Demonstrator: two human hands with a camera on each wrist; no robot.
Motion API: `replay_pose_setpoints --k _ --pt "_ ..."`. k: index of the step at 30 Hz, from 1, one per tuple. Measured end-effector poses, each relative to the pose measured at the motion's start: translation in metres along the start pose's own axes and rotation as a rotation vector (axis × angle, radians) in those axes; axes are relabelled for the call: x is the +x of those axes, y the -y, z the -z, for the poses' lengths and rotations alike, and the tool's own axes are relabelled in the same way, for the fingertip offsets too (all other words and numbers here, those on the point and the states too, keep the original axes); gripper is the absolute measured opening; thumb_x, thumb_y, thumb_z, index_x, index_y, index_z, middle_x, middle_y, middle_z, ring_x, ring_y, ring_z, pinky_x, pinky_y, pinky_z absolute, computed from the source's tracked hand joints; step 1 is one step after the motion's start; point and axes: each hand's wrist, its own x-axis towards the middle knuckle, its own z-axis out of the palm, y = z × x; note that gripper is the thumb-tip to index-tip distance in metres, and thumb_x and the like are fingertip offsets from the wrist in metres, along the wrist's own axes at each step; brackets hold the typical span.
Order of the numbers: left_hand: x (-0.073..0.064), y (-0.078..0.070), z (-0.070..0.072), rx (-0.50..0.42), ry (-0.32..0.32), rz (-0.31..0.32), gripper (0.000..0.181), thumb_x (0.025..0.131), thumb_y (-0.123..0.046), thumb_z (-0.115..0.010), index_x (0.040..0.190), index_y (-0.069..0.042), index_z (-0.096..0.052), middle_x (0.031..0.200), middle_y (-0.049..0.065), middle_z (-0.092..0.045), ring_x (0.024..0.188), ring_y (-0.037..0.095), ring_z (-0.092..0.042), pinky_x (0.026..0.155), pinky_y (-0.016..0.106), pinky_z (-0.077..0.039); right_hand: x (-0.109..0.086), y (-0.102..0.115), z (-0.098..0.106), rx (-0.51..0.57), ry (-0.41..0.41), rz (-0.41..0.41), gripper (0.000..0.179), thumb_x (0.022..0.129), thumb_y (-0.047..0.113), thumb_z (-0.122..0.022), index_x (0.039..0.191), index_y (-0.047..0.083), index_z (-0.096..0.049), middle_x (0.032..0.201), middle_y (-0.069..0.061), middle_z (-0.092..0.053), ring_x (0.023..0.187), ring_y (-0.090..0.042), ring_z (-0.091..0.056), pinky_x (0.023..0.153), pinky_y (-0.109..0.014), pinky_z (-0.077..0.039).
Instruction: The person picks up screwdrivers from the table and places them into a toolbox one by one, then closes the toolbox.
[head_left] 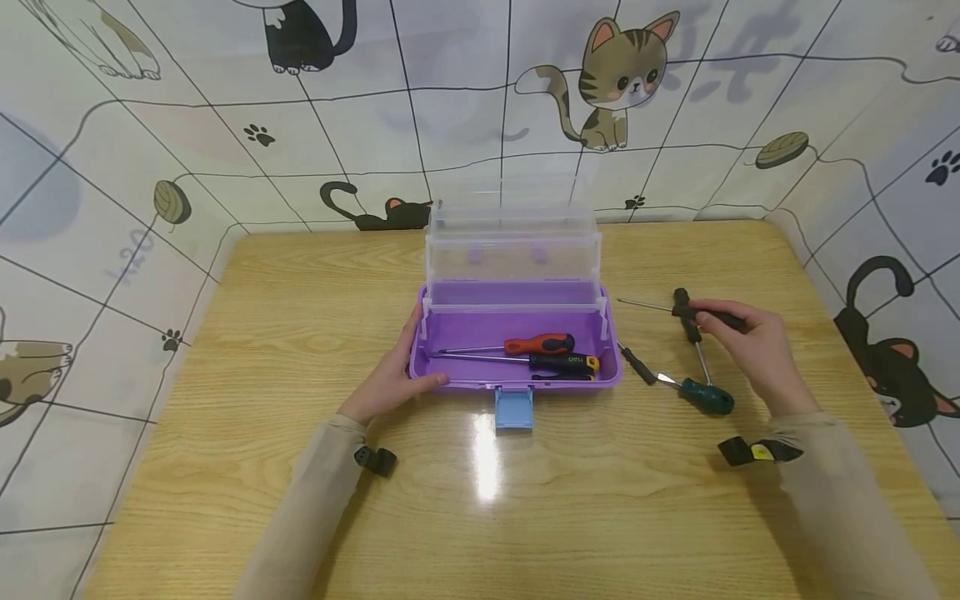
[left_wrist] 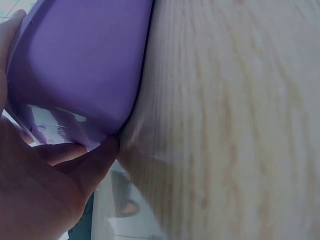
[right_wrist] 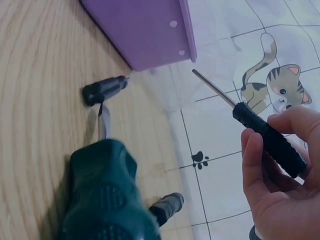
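My left hand [head_left: 395,379] grips the left end of a purple toolbox [head_left: 457,323], its thumb over the front rim. The left wrist view shows its fingers against the box's wall [left_wrist: 90,60]. Inside lie a red-and-black screwdriver [head_left: 536,344] and a black-and-yellow screwdriver [head_left: 566,363]. To the right of the box, my right hand [head_left: 761,350] pinches a slim black-handled screwdriver [right_wrist: 257,127] between thumb and fingers, tip toward the box. Below that hand lie a green-handled screwdriver [head_left: 707,397], a small black-handled screwdriver [head_left: 637,364] and another black-handled tool [head_left: 702,360].
The box's clear lid [head_left: 517,258] stands raised at the back, and its blue latch [head_left: 513,408] hangs down in front. Cat-patterned walls [head_left: 465,125] border the wooden table [head_left: 315,308] at the back and both sides.
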Motion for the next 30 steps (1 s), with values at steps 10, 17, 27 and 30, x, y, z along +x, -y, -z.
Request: replay_pose_setpoints --k 10,17,27,30 --pt "0.000 0.002 0.000 -0.004 0.002 0.000 0.109 0.085 -0.005 -0.074 0.155 -0.014 0.009 0.159 0.016 0.003 0.144 0.032 -0.008 0.115 0.048 -0.013 0.003 0.006 -0.002 0.068 -0.024 0.049 0.030 0.094 0.007 -0.062 0.122 -0.005 -0.064 0.107 0.011 -0.067 0.086 -0.006 -0.064 0.081 -0.012 -0.048" --pt "0.001 0.004 0.000 0.000 0.006 0.006 0.108 0.085 -0.005 -0.074 0.155 -0.015 0.008 0.160 0.015 0.003 0.144 0.031 -0.007 0.115 0.049 -0.012 0.003 0.008 -0.003 0.076 -0.032 0.038 0.030 0.094 0.008 -0.063 0.121 -0.005 -0.065 0.107 0.011 -0.067 0.085 -0.005 -0.063 0.080 -0.011 -0.048" --pt "0.007 0.036 -0.001 -0.006 -0.011 -0.010 0.113 0.084 -0.009 -0.076 0.155 -0.031 0.009 0.161 0.007 0.004 0.144 0.029 -0.009 0.114 0.049 -0.013 0.006 0.013 -0.004 0.042 -0.059 0.052 0.030 0.094 0.010 -0.063 0.121 -0.004 -0.065 0.105 0.012 -0.066 0.084 -0.007 -0.063 0.079 -0.012 -0.049" --pt "0.007 0.040 -0.001 -0.005 -0.016 -0.019 0.114 0.083 -0.015 -0.078 0.154 -0.036 0.008 0.161 0.004 0.001 0.144 0.028 -0.013 0.114 0.049 -0.016 0.007 0.016 -0.004 0.038 -0.066 0.059 0.030 0.094 0.009 -0.063 0.120 -0.004 -0.066 0.104 0.012 -0.066 0.083 -0.008 -0.063 0.078 -0.012 -0.049"
